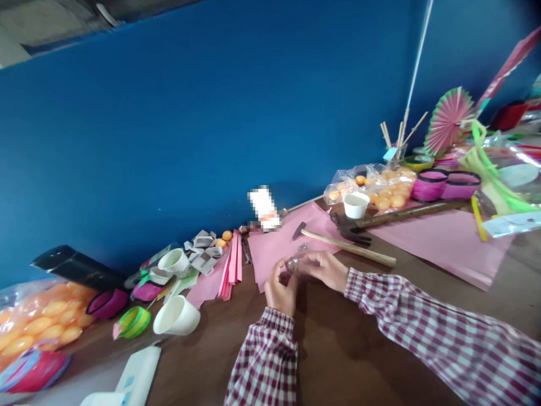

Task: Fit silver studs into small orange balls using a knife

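Note:
My left hand (281, 290) is closed round a small shiny silvery object (291, 264), held between thumb and fingers just above the brown table (333, 349). From the right, my right hand (325, 269) reaches to the same object, its fingers pinched together at its edge; what exactly they grip is too small to tell. Beyond my hands lies a pink paper sheet (270, 248). A small hammer (346, 246) with a wooden handle rests across it, behind my right hand. Some tiny shiny pieces (301, 247) lie on the paper close to my fingertips.
Left: a white cup (176, 316), folded pink strips (231, 265), a black box (80, 270) and a bag of orange balls (46, 316). Right: a larger hammer (406, 215), white cup (355, 204), more orange balls (391, 189) and a pink fan (450, 121). A blue wall (211, 113) stands behind.

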A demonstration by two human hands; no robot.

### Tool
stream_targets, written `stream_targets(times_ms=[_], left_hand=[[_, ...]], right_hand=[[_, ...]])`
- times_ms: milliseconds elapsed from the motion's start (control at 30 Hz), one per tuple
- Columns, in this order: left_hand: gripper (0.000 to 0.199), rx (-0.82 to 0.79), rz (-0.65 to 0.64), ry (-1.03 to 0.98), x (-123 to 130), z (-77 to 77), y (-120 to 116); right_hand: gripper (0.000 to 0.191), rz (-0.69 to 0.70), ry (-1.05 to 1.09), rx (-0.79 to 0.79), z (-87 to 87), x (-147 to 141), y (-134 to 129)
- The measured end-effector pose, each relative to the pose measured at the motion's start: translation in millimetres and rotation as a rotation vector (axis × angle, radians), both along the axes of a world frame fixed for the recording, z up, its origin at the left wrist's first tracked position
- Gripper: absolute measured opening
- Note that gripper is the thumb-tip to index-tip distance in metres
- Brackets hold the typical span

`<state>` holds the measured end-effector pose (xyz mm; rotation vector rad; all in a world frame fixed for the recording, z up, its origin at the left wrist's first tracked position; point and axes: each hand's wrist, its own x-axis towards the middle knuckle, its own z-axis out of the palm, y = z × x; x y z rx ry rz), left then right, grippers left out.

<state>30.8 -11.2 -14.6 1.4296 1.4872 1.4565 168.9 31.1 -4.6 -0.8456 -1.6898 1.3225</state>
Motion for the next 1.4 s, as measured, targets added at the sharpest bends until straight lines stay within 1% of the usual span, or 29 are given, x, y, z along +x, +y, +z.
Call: stream_targets(times_ms=[300,567,667,767,933,1033,1267,1400], left_hand=[[0.038,-0.008,0.002,0.014,0,-2.2,1],[0.038,-0.018,-0.019,-0.006,0,7.0,-3],[0.038,-0.023,-0.027,-0.003,0,8.2,-4],[0.038,-0.026,-0.035,0.000,0,5.7,-3],[0.046,0.017,-0.008,-0.005,-3,-5.5,2],[0.043,0.053,-0.015,0.040,-4,-8.2,4],[0.039,0.066,-0.024,0.050,0,3.0,1],[0.038,0.079,-0.009,0.107,0,4.3,0]], right_hand=[[0.027,0.004,-0.015,0.007,1.8,0,0],[0.027,0.000,-0.020,0.012,2.5,0,-1],[0.026,0.005,-0.018,0.021,2.7,1,0],[0.026,0.008,-0.019,0.036,2.3,1,0],[0.026,0.012,-0.030,0.036,1.9,0,1],[0.026,0.002,-0.032,0.022,2.4,0,1],[0.029,0.017,-0.017,-0.001,1.2,1,1],[0.028,0.025,-0.009,0.002,1.7,1,1]])
